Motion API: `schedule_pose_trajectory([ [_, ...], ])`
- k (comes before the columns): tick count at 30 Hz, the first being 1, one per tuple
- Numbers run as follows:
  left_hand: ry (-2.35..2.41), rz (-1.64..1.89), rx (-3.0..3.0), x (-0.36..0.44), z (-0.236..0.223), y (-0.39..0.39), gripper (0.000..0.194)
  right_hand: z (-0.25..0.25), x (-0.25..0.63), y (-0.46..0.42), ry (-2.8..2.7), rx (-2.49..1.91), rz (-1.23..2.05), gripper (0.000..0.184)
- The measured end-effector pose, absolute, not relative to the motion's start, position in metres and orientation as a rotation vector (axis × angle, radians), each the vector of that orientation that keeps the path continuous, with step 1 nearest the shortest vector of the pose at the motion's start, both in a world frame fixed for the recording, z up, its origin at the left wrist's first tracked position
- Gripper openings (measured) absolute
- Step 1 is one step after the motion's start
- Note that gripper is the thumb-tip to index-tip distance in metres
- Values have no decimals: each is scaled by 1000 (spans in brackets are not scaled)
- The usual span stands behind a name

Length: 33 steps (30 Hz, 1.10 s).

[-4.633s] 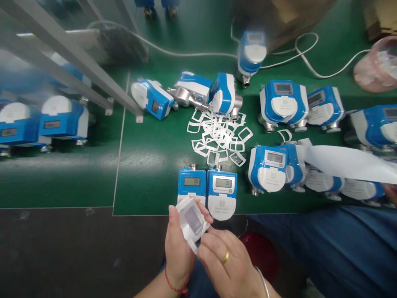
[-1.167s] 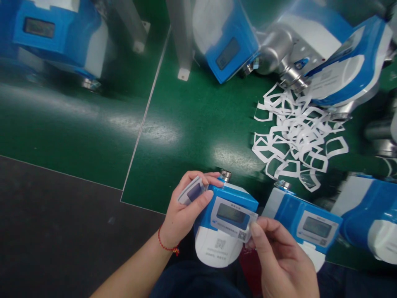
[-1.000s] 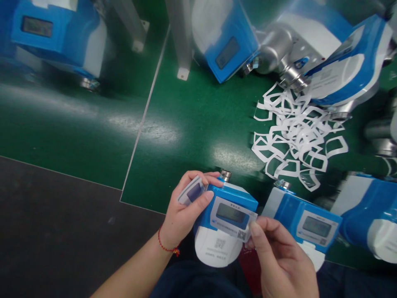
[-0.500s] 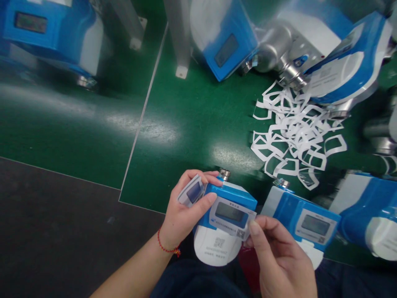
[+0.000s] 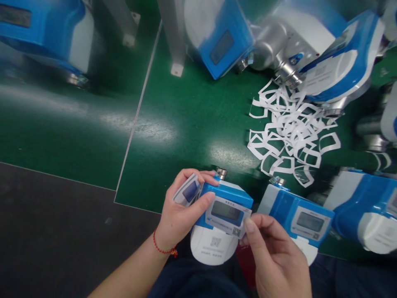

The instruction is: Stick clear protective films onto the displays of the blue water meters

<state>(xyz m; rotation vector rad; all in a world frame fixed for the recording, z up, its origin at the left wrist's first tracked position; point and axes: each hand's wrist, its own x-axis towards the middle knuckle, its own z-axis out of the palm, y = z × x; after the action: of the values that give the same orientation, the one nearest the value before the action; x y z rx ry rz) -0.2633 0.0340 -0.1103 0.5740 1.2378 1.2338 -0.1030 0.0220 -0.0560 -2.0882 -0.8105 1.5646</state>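
A blue and white meter (image 5: 221, 221) with a small grey display stands at the near edge of the green mat. My left hand (image 5: 182, 211) grips its left side, and the same hand also clamps a stack of white label sheets (image 5: 187, 192) between thumb and fingers. My right hand (image 5: 274, 256) pinches the right corner of a white label (image 5: 230, 213) that frames the display. A second blue meter (image 5: 297, 217) stands just to the right, untouched.
A heap of peeled white label frames (image 5: 290, 134) lies on the green mat (image 5: 186, 120) beyond the meters. More blue meters lie at the back (image 5: 223, 37) and far left (image 5: 40, 29). A grey metal post (image 5: 173, 37) stands at the back. Dark floor lies to the left.
Since 4.6 s ago my hands left the sheet stack, took up the near meter, and my right hand brought a label onto its display. In the last second hardly anything moved.
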Motion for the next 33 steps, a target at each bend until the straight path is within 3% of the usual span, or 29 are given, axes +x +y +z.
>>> schedule_pose_trajectory([
  [33, 1320, 1191, 619, -264, -112, 32, 20, -55, -113, 30, -737, -2152, 1478, 29],
])
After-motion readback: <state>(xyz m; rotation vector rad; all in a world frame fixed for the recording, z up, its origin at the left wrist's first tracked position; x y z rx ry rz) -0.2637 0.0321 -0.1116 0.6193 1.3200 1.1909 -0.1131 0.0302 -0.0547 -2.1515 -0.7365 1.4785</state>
